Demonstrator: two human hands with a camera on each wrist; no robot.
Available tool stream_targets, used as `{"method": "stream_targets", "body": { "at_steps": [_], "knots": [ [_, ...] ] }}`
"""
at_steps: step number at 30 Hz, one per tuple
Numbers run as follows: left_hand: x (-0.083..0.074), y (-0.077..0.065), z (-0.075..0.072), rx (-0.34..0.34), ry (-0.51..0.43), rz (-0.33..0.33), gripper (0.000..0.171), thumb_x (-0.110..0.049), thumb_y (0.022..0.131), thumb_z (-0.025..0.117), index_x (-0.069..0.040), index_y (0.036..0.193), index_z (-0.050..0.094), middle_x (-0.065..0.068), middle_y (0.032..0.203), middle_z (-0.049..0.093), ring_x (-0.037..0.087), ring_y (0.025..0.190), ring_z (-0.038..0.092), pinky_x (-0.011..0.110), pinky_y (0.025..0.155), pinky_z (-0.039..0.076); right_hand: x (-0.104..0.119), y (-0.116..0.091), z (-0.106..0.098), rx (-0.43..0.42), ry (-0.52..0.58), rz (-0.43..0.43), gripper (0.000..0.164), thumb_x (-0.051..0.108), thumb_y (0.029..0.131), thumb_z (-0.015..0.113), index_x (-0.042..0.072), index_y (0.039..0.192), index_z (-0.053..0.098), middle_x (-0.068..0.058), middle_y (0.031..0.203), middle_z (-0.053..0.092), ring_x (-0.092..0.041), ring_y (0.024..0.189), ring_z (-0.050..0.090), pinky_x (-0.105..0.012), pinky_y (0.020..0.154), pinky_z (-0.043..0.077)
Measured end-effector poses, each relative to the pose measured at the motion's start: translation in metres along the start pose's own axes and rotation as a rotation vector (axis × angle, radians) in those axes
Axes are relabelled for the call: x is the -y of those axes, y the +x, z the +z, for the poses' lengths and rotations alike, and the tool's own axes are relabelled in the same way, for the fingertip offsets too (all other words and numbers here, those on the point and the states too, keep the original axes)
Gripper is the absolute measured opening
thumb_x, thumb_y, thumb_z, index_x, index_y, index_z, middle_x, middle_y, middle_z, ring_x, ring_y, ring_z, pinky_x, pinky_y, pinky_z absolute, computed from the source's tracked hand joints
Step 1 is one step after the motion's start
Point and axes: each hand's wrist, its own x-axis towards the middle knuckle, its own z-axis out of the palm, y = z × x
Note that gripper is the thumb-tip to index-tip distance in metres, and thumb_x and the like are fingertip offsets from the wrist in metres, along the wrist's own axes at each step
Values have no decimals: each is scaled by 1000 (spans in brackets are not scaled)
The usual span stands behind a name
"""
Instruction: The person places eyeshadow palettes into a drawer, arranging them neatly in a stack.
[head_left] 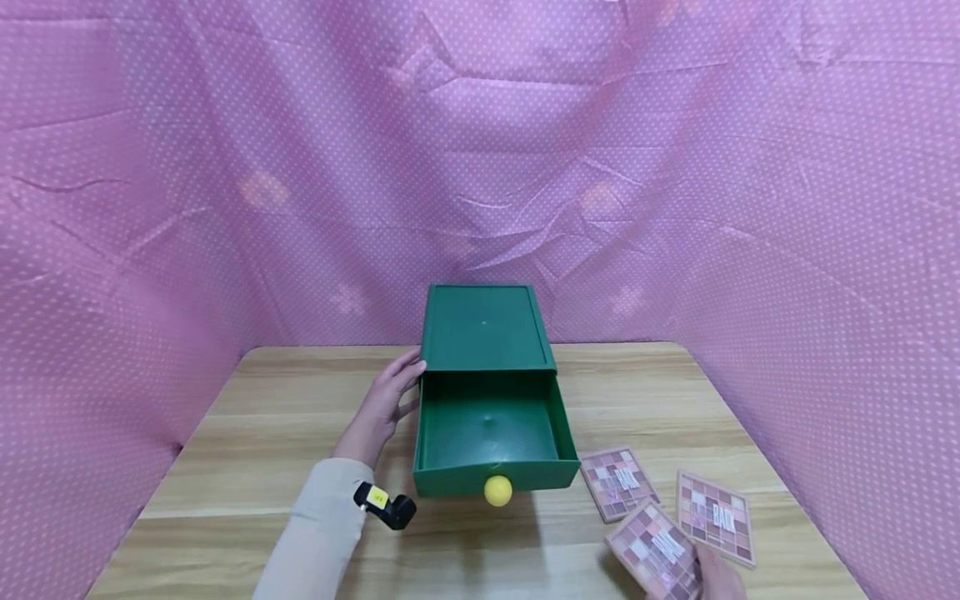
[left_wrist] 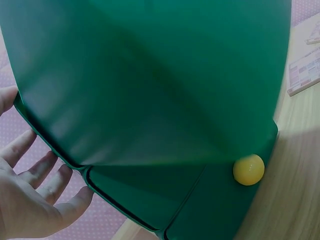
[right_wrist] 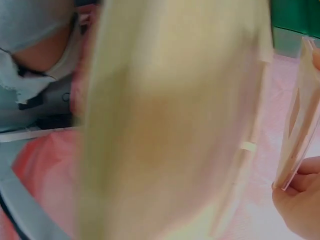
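Note:
A green drawer box point(head_left: 483, 325) stands on the table, its drawer point(head_left: 453, 482) pulled out towards me and bare inside. A round yellow knob point(head_left: 498, 490) sits on the drawer front. My left hand point(head_left: 384, 404) rests against the box's left side; its fingers point(left_wrist: 47, 162) are spread along the edge in the left wrist view. At the lower right, my right hand point(head_left: 718, 577) grips a pink square eyeshadow palette point(head_left: 654, 546) by its edge, tilted above the table. The right wrist view shows thumb and fingers pinching that palette point(right_wrist: 300, 125) at one end.
Two similar palettes lie on the wooden table point(head_left: 285, 433): one point(head_left: 611, 479) beside the drawer's right front corner, another point(head_left: 716, 517) further right. Pink dotted cloth point(head_left: 480, 167) hangs behind the table and along both sides. A black wrist camera point(head_left: 386, 505) is strapped to the left sleeve.

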Motion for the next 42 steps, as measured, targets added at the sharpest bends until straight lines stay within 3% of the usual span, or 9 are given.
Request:
{"method": "stream_targets", "body": {
  "at_steps": [3, 6, 13, 18, 21, 26, 36, 42],
  "knots": [
    [0, 0, 0, 13, 4, 2, 54, -29, 92, 55, -15, 141, 39, 7, 147, 36, 31, 136, 32, 57, 108, 27, 12, 2, -19, 78, 97, 105, 109, 51, 54, 83, -15, 128, 37, -27, 109, 55, -34, 94, 57, -54, 83, 47],
    [0, 0, 1, 15, 10, -4, 54, -30, 92, 56, -15, 141, 38, 7, 147, 36, 31, 135, 32, 57, 109, 27, 19, 5, -35, 106, 144, 132, 108, 48, 59, 82, -14, 132, 32, -31, 116, 52, -38, 99, 56, -56, 85, 46],
    [0, 0, 1, 12, -1, 2, 53, -27, 93, 54, -12, 142, 37, 9, 148, 35, 32, 136, 31, 56, 109, 28, 34, 18, -65, -81, 142, -30, 101, 39, 57, 85, -15, 128, 37, -32, 115, 51, -43, 101, 52, -62, 81, 44],
    [0, 0, 1, 6, -3, 2, 53, -25, 93, 54, -12, 142, 38, 9, 148, 36, 33, 136, 31, 55, 109, 28, 49, 34, -88, -134, 176, -76, 94, 37, 58, 86, -11, 126, 41, -24, 114, 53, -35, 99, 51, -53, 78, 46],
    [0, 0, 1, 0, -3, -1, 53, -25, 93, 54, -12, 142, 38, 9, 148, 36, 32, 136, 32, 55, 109, 28, 58, 46, -102, -124, 190, -99, 94, 37, 60, 85, -10, 128, 41, -24, 118, 53, -37, 103, 49, -56, 81, 44],
    [0, -1, 2, 3, -5, 0, 53, -25, 93, 54, -12, 142, 38, 9, 148, 36, 32, 136, 32, 55, 108, 29, 73, 62, -122, -59, 191, -140, 102, 38, 62, 83, -12, 135, 32, -33, 132, 41, -49, 116, 40, -70, 90, 33],
    [1, 0, 1, 7, 5, 3, 54, -27, 93, 53, -13, 143, 36, 9, 149, 34, 33, 137, 30, 55, 110, 26, 111, 94, -145, -19, 223, -269, 103, 38, 61, 84, -10, 137, 34, -30, 136, 41, -48, 124, 37, -64, 100, 29],
    [2, 3, 0, 13, 4, 9, 54, -28, 94, 53, -12, 143, 36, 10, 149, 34, 33, 137, 31, 56, 110, 26, 137, 113, -143, 25, 237, -365, 99, 37, 61, 85, -7, 136, 38, -28, 139, 40, -46, 127, 36, -64, 101, 30]
  ]
}}
